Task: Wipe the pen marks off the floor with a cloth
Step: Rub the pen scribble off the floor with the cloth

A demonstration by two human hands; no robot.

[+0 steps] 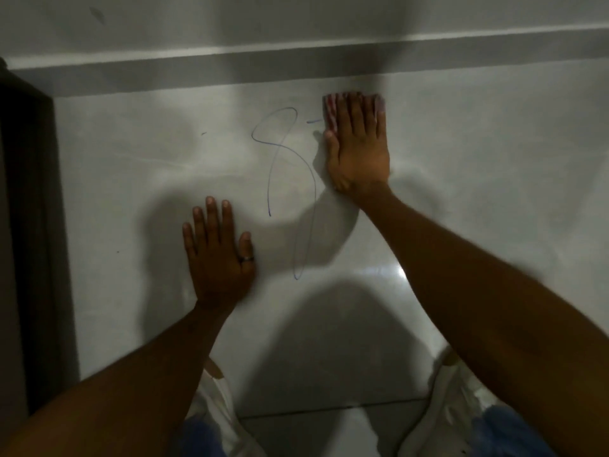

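Blue pen marks point(283, 166) loop across the pale glossy floor tile point(478, 166), running from near the skirting down to the middle. A short blue dash point(313, 121) lies just left of the cloth. My right hand point(357, 150) presses flat on a small reddish-white cloth point(330, 110), which shows only past my fingertips and at the left edge of my fingers; the rest is hidden under the palm. My left hand point(219, 255) lies flat on the tile with fingers apart, holding nothing, left of the lower end of the marks. A ring sits on its thumb.
A grey skirting board point(296, 65) and wall run along the far side, close to the cloth. A dark wooden frame point(29, 225) stands at the left. My knees in white cloth point(454, 407) rest at the bottom, with a tile joint point(329, 410) between them.
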